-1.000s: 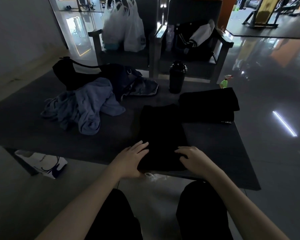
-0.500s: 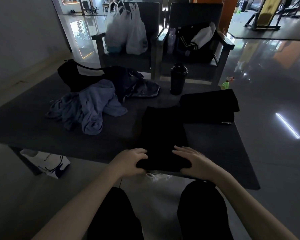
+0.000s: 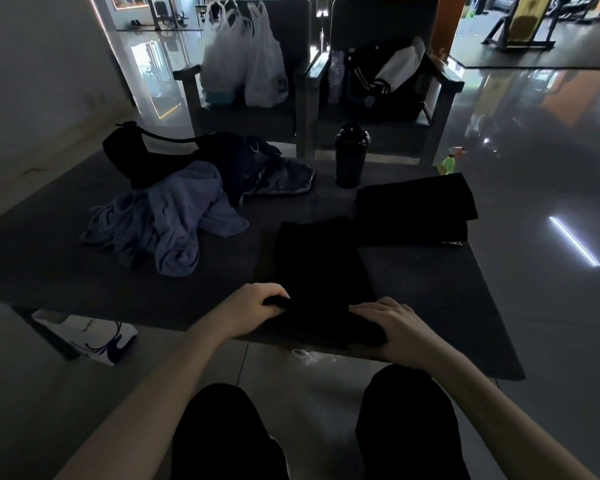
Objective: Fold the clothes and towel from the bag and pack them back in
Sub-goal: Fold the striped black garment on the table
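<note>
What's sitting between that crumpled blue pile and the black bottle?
In the head view, a dark bag with a greyish garment spilling out lies between the blue pile and black bottle.

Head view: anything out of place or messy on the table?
Yes: the blue garments lie in a crumpled, unfolded heap at the table's left, spilling from the open black bag. Beside them, the folded black stack and the black garment under both hands look tidy.

The near edge of the black garment (image 3: 321, 271), previously pressed flat under open fingers, is now gripped by the left hand (image 3: 253, 308), curled closed around it. The right hand (image 3: 387, 323) has been shifted onto the bunched near-right corner.
</note>
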The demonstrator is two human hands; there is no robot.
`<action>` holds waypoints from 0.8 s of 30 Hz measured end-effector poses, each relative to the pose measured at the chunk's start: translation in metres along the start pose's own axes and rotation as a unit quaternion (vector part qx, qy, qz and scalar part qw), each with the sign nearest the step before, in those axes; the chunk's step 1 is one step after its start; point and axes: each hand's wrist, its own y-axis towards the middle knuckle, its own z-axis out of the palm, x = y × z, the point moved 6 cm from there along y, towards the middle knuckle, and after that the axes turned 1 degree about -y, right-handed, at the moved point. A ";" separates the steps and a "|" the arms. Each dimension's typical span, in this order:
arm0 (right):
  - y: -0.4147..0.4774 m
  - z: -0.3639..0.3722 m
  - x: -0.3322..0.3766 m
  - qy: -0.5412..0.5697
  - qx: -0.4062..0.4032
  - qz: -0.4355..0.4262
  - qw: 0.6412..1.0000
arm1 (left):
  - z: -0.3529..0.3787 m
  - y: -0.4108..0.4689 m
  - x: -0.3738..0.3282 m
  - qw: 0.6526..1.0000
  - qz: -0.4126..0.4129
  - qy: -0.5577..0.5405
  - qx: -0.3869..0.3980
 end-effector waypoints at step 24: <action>0.077 -0.037 -0.031 0.509 -0.242 0.171 0.808 | -0.011 0.050 0.025 0.942 -0.055 -0.294 -0.154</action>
